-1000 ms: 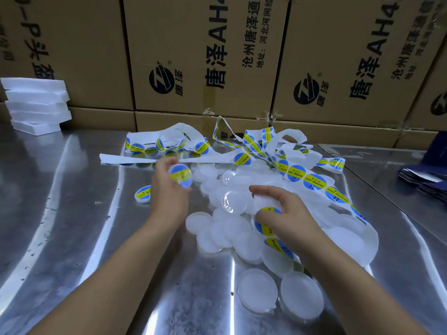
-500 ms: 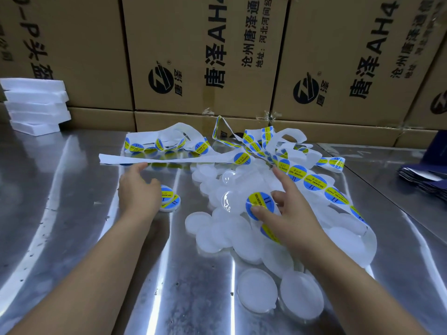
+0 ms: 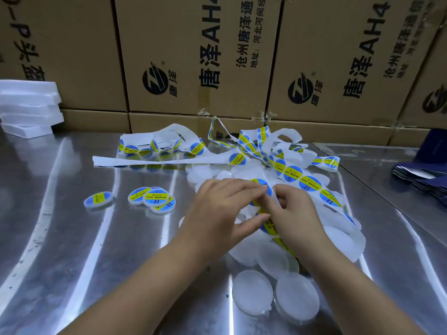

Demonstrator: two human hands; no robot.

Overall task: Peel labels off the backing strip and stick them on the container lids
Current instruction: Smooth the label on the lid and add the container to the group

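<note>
A long white backing strip with round blue and yellow labels lies tangled over a pile of translucent white lids on the steel table. My left hand reaches over the pile and pinches the strip between its fingers and thumb. My right hand meets it there, fingertips curled and pinching a label at the strip's edge. Three labelled lids lie overlapped to the left, and one more labelled lid sits further left.
Printed cardboard boxes form a wall along the back. A stack of white foam sheets stands at the back left. Dark blue pouches lie at the right edge. The peeled end of the strip stretches left across the table.
My left hand set a labelled lid down with the others at the left, then moved right to join my right hand. My right hand shifted from the pile onto the strip.
</note>
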